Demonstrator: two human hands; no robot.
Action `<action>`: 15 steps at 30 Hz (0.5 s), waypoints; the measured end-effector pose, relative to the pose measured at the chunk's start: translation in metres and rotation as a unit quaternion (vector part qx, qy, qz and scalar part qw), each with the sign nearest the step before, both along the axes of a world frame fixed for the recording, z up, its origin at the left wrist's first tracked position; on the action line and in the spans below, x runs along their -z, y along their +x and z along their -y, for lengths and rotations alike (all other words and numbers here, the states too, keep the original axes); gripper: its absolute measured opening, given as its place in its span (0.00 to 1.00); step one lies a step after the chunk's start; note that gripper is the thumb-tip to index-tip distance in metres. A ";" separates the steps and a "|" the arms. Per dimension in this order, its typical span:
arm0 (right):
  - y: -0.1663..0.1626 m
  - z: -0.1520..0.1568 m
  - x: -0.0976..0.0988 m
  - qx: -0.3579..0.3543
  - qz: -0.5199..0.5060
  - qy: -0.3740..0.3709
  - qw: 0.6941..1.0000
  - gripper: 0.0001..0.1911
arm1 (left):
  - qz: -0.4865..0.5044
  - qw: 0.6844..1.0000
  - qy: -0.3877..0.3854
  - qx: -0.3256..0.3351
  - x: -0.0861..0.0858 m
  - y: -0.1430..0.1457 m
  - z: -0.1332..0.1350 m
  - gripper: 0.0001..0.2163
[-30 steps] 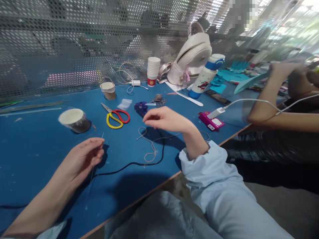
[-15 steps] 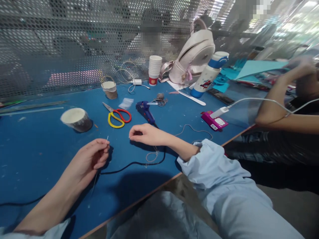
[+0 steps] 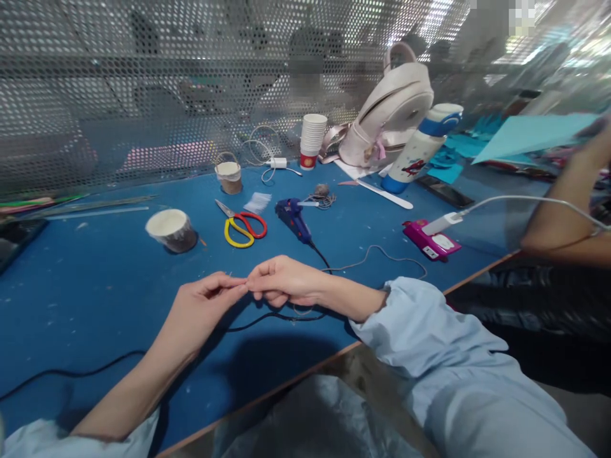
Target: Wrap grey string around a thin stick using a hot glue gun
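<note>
Above the blue table (image 3: 95, 299), my left hand (image 3: 205, 305) and my right hand (image 3: 286, 283) meet, thumb and finger pinched at the tips. A thin pale strand is pinched in my left hand; only a tiny end shows above its fingers. What my right fingertips grip is too small to make out. Under the right wrist runs a grey string (image 3: 377, 251). Beyond the hands lie scissors (image 3: 245, 230) with yellow and red handles and a blue glue gun (image 3: 293, 219). A white-topped, wrapped cup (image 3: 172, 230) stands at the left.
At the back are a small cup with a handle (image 3: 229, 178), stacked paper cups (image 3: 312, 141), a backpack (image 3: 391, 111) and a bottle (image 3: 422, 149). A pink power strip (image 3: 429, 242) sits right. Another person's arm (image 3: 568, 197) rests beyond it. A black cord (image 3: 71, 372) crosses the table.
My hands were apart and have come together at the fingertips. The strand stuck up from my left fingers before; now it is mostly hidden. The view has shifted left.
</note>
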State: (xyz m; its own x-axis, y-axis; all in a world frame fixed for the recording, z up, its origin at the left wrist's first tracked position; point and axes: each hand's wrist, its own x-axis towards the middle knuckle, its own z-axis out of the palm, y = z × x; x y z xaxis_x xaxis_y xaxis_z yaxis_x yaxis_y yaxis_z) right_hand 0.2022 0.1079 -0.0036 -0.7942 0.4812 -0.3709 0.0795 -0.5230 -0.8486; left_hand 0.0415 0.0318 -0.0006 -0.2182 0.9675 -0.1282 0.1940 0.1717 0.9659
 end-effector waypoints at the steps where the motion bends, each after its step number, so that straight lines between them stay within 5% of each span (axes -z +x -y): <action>1: 0.000 0.001 -0.001 -0.008 0.000 -0.010 1.000 0.08 | -0.013 1.000 0.004 0.000 0.000 -0.001 0.001 0.05; 6: 0.001 0.000 -0.005 0.054 -0.011 -0.002 0.998 0.10 | -0.005 0.999 -0.007 -0.041 -0.004 -0.006 0.000 0.08; 11: 0.005 -0.011 0.000 0.091 -0.030 -0.002 0.995 0.10 | 0.109 0.992 -0.012 -0.055 -0.033 -0.021 -0.012 0.14; 13: 0.006 -0.015 0.002 0.088 -0.027 0.002 0.996 0.10 | 0.136 0.989 -0.023 -0.049 -0.027 -0.043 0.011 0.15; 15: 0.008 -0.018 0.004 0.088 -0.023 0.005 0.996 0.09 | 0.136 0.985 -0.076 -0.070 0.005 -0.078 0.064 0.13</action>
